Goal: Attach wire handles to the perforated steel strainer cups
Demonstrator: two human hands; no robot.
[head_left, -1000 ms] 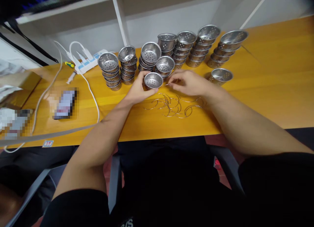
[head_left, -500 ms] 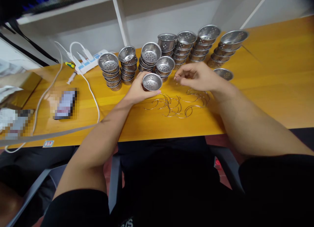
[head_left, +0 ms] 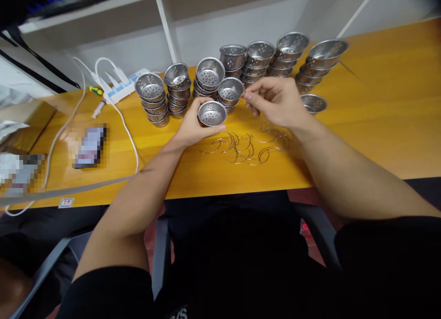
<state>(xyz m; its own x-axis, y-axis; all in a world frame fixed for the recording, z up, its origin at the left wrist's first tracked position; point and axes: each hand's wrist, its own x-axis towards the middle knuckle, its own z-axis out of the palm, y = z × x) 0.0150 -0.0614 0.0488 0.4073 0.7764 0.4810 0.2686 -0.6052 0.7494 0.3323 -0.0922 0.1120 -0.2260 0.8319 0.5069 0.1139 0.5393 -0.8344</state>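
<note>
One head view only: left hand (head_left: 193,126) cups a perforated steel cup (head_left: 212,114) from the side, fingers wrapped around its wall and mouth turned up, apparently so the rim stays reachable. Right hand (head_left: 275,100) hovers just right of that cup, thumb and forefinger pinched narrow; whether a wire sits between them cannot be told. Loose curved wire handles (head_left: 246,146) lie on the table (head_left: 379,126) just below both sets of fingers, with cup stacks (head_left: 237,64) beyond them, presumably kept within reach.
</note>
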